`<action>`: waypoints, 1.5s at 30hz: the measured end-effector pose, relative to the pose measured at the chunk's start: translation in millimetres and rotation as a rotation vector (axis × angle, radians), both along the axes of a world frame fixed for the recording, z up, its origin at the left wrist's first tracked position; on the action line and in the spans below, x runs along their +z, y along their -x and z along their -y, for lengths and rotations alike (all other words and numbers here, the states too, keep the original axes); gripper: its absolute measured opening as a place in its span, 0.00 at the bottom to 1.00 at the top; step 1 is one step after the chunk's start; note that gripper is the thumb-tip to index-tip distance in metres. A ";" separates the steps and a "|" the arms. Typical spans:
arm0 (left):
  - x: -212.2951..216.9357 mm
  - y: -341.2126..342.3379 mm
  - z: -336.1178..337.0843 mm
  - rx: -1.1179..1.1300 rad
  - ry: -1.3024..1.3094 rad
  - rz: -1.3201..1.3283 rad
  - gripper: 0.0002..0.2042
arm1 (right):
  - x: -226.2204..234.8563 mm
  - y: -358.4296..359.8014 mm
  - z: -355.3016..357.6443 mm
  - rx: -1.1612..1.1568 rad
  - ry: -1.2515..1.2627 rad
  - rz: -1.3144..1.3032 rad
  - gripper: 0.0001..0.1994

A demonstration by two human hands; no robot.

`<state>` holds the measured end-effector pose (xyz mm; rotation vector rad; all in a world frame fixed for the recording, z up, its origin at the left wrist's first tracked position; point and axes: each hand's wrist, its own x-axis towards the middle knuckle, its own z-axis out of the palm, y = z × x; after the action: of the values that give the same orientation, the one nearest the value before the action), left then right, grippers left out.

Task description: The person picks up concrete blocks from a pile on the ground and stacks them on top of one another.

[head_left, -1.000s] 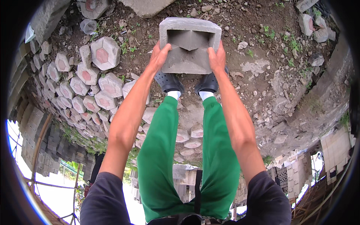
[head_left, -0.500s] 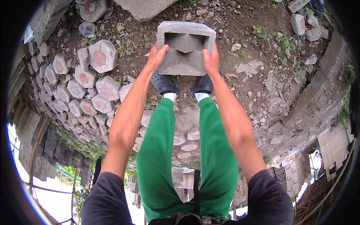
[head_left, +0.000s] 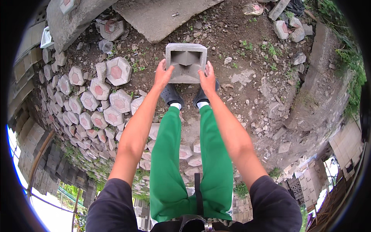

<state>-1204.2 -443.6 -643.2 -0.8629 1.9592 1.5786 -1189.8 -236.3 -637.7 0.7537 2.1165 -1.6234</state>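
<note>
A grey concrete ventilation block (head_left: pixel 187 72), with a wedge-shaped divider inside its square opening, rests on the dirt just ahead of my feet. On its left side is my left hand (head_left: pixel 162 76), fingers loosened along the outer edge and thumb near the front face. My right hand (head_left: pixel 208 80) is at the opposite side, its fingers spread and standing slightly off the block, the thumb close to the front edge. Whether the thumbs still touch the block is hard to tell. Both arms stretch forward over my green trousers (head_left: pixel 167 154).
Hexagonal paving blocks (head_left: pixel 118 71) with reddish centres are piled at the left. A broad concrete slab (head_left: pixel 162 17) lies beyond the block. Along the right runs a long concrete ledge (head_left: pixel 309 92), with rubble and small weeds beside it. A clear plastic cup (head_left: pixel 105 46) lies at the far left.
The ventilation block has gone down and away from me, onto the ground. My hands, gripping its sides before, have loosened, with the right fingers now apart from it.
</note>
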 end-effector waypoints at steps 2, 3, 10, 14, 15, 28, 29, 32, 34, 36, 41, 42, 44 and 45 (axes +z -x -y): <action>33.0 -7.3 -0.8 0.012 -0.030 -0.017 0.34 | 35.5 -1.0 3.9 0.035 -0.023 0.018 0.35; 55.1 -7.0 -5.1 0.021 -0.071 -0.001 0.33 | 54.0 -1.6 2.8 0.024 -0.031 -0.005 0.35; 231.5 -29.1 -20.7 -0.012 -0.192 0.028 0.15 | 198.4 -29.3 9.6 -0.050 0.087 -0.006 0.31; 319.3 -49.0 -23.6 -0.026 -0.233 -0.033 0.12 | 287.1 -54.5 13.5 -0.080 0.152 0.050 0.26; 340.7 -54.0 -23.2 -0.009 -0.224 -0.049 0.12 | 310.9 -62.5 15.2 -0.095 0.159 0.040 0.26; 500.0 -106.0 -84.4 -0.321 -0.258 -0.090 0.15 | 486.3 -159.7 -44.6 -0.369 0.299 -0.069 0.27; 508.1 -103.6 -89.2 -0.359 -0.262 -0.104 0.15 | 493.2 -165.6 -52.5 -0.401 0.313 -0.104 0.27; 518.7 -99.7 -102.6 -0.435 -0.240 -0.160 0.15 | 505.2 -187.5 -82.9 -0.468 0.332 -0.144 0.28; 529.2 -100.4 -119.1 -0.455 -0.224 -0.170 0.14 | 509.8 -207.2 -107.2 -0.520 0.328 -0.186 0.28; 544.3 -108.7 -140.3 -0.474 -0.196 -0.212 0.14 | 512.7 -230.3 -134.1 -0.562 0.320 -0.200 0.28; 562.3 -143.4 -203.4 -0.465 -0.224 -0.181 0.13 | 521.1 -293.8 -191.0 -0.694 0.295 -0.253 0.28; 561.5 -150.8 -216.7 -0.493 -0.230 -0.177 0.14 | 524.1 -307.4 -201.7 -0.721 0.285 -0.267 0.28; 558.5 -168.9 -247.1 -0.540 -0.249 -0.215 0.13 | 529.4 -331.8 -222.1 -0.755 0.256 -0.265 0.27; 557.5 -176.2 -259.8 -0.555 -0.251 -0.252 0.13 | 535.4 -340.9 -229.7 -0.779 0.247 -0.285 0.27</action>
<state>-1028.1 -183.8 -85.7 -0.0065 1.8838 1.5866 -848.9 -6.5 -102.4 1.4479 1.8329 -2.4521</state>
